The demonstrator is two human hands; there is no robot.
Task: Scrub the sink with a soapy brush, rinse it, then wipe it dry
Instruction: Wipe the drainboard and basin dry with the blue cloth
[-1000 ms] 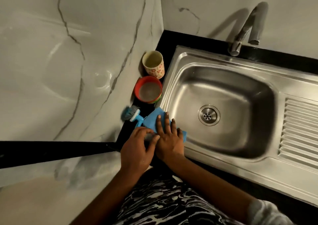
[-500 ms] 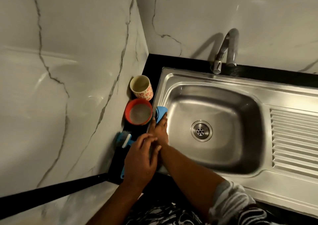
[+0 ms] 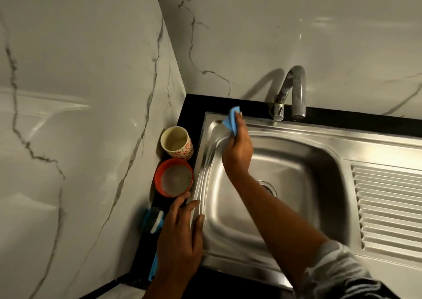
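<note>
Right hand [image 3: 237, 152] gripped blue cloth [image 3: 231, 121], pressed on far-left corner of stainless steel sink [image 3: 319, 134] rim. Left hand [image 3: 180, 237], fingers straight, rested flat on left rim, holding nothing. Blue-handled scrub brush [image 3: 155, 221] lay on black counter [image 3: 194, 106], left of sink

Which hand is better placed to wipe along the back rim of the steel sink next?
Right. The right hand grips the blue cloth at the far left corner of the stainless steel sink, so it probably only needs to slide along. The left hand rests on the near left rim, without cloth.
</note>
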